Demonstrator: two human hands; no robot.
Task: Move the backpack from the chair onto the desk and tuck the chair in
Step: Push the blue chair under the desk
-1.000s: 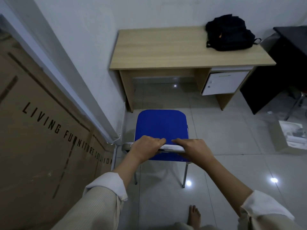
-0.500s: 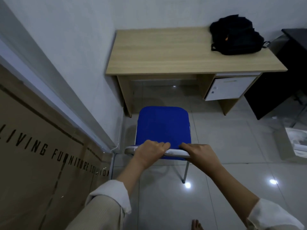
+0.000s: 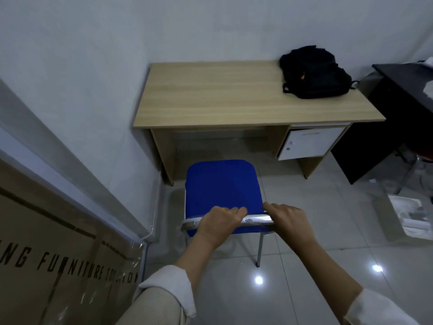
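Observation:
A black backpack lies on the far right corner of the light wooden desk, against the wall. The blue chair stands on the tiled floor, facing the desk's open knee space, its front edge just short of the desk's front. My left hand and my right hand both grip the metal top rail of the chair's backrest, side by side. The seat is bare.
A large cardboard box with printed lettering leans at the left. The white wall runs close along the chair's left. A black desk stands right of the wooden one. An open box lies on the floor at right.
The chair has slid forward toward the desk with both hands on its backrest, and I have stepped closer; the desk looms larger.

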